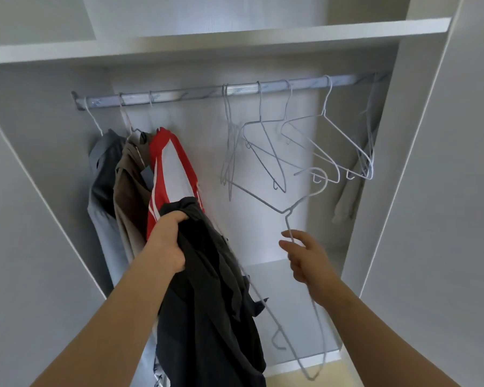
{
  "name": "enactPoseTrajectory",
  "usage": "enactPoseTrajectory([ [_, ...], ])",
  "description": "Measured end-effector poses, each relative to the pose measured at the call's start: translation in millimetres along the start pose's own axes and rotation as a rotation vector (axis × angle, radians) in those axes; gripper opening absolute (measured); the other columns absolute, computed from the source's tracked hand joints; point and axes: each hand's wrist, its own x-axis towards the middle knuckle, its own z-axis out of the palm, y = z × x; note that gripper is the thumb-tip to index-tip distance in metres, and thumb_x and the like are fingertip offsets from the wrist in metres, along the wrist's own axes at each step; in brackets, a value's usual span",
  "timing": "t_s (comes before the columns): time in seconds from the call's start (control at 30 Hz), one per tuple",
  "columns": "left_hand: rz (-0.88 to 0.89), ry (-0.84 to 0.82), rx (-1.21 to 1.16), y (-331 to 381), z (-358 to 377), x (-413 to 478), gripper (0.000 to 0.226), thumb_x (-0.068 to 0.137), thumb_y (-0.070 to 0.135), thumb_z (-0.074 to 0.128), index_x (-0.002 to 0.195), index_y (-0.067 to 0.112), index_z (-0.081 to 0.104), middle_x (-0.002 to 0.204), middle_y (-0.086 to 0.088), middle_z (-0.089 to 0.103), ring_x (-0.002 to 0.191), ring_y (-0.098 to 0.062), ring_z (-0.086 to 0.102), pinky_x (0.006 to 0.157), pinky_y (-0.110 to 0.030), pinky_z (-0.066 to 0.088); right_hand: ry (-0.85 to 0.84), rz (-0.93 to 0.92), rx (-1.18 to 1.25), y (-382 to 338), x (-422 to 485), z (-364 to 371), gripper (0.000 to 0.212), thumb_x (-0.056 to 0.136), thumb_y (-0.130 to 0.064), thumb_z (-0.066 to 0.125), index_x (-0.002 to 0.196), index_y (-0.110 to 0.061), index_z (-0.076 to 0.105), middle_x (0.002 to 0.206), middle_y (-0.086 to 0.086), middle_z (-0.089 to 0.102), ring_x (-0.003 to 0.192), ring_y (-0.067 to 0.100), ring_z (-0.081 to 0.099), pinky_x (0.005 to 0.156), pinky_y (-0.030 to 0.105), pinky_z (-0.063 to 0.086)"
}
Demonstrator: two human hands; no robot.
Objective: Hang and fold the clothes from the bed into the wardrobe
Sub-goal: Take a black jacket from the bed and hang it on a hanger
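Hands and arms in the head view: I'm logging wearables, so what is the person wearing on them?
Nothing shows: the left hand and right hand are ungloved, with no rings visible, and the left forearm and right forearm are bare to the frame edge, no sleeve, watch or bracelet.

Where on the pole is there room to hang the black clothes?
The rail is bare between the red-and-white top and the first empty hanger. Left of that the clothes bunch up; right of it empty hangers crowd.
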Motion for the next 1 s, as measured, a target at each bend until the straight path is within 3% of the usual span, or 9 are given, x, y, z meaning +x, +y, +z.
enactPoseTrajectory([
  [0.03,-0.005,0.008,0.003,-4,6,-4,0.009,0.085,0.016,0.055,0.087,0.008,0.059,0.085,-0.01,0.063,0.077,-0.028,0.059,0.057,-0.036,0.044,0.023,0.007,-0.014,-2,-1,-10,0.006,0.084,-0.018,0.065,0.083,-0.019,0.06,0.048,-0.005,0.036,0.039,0.008,0.025,0.038,0.019,0.021],
  [0.13,-0.009,0.014,0.016,-12,21,-16,0.009,0.085,0.016,0.055,0.084,0.008,0.06,0.083,-0.01,0.064,0.076,-0.028,0.06,0.057,-0.036,0.044,-0.038,0.0,-0.108,-1,-4,-37,0.032,0.082,-0.02,0.068,0.059,-0.019,0.047,0.044,-0.005,0.029,0.038,0.009,0.02,0.038,0.017,0.017],
  [0.3,0.015,0.043,-0.007,-31,37,-35,0.014,0.086,0.014,0.054,0.098,0.007,0.059,0.094,-0.011,0.062,0.085,-0.029,0.058,0.066,-0.039,0.046,-0.133,-0.022,-0.214,3,-10,-63,0.051,0.082,-0.017,0.068,0.043,-0.024,0.036,0.042,-0.008,0.028,0.037,0.009,0.021,0.036,0.016,0.022],
  [0.37,0.016,0.073,-0.018,-37,40,-42,0.018,0.086,0.015,0.055,0.102,0.007,0.059,0.098,-0.012,0.062,0.089,-0.03,0.058,0.071,-0.041,0.047,-0.157,-0.052,-0.236,3,-12,-72,0.053,0.081,-0.016,0.068,0.045,-0.023,0.03,0.044,-0.008,0.025,0.038,0.009,0.02,0.037,0.016,0.022],
  [0.43,0.024,0.092,-0.017,-41,41,-49,0.012,0.086,0.015,0.055,0.094,0.007,0.059,0.093,-0.012,0.062,0.084,-0.029,0.058,0.064,-0.039,0.045,-0.154,-0.102,-0.267,4,-14,-79,0.051,0.08,-0.016,0.069,0.049,-0.022,0.029,0.045,-0.007,0.026,0.039,0.01,0.021,0.039,0.015,0.025],
  [0.6,0.06,0.113,0.025,-53,46,-65,0.006,0.083,0.013,0.055,0.084,0.008,0.058,0.082,-0.012,0.061,0.075,-0.027,0.058,0.056,-0.035,0.043,-0.17,-0.11,-0.075,10,-19,-92,0.015,0.083,-0.011,0.066,0.073,-0.012,0.054,0.05,-0.004,0.052,0.043,0.007,0.045,0.048,0.018,0.042],
  [0.8,0.071,0.164,0.071,-47,45,-79,0.005,0.08,0.009,0.054,0.081,0.007,0.058,0.077,-0.012,0.06,0.071,-0.027,0.056,0.056,-0.034,0.043,0.024,-0.071,0.0,6,-12,-98,0.031,0.086,-0.028,0.064,0.064,-0.018,0.044,0.042,-0.012,0.033,0.04,0.004,0.026,0.042,0.015,0.028],
  [0.87,0.068,0.172,0.1,-43,41,-81,0.011,0.075,0.008,0.057,0.086,0.006,0.059,0.083,-0.014,0.061,0.077,-0.03,0.057,0.061,-0.036,0.046,0.037,-0.067,0.039,3,-11,-102,0.029,0.087,-0.026,0.063,0.064,-0.018,0.048,0.04,-0.01,0.032,0.037,0.004,0.025,0.04,0.015,0.026],
  [1.0,0.051,0.201,0.174,-33,36,-80,0.029,0.07,0.01,0.061,0.099,0.006,0.06,0.098,-0.015,0.062,0.093,-0.032,0.059,0.085,-0.045,0.049,-0.022,-0.058,0.151,-3,-4,-108,0.036,0.086,-0.014,0.064,0.056,-0.012,0.044,0.037,-0.006,0.029,0.034,0.006,0.02,0.035,0.015,0.021],
])
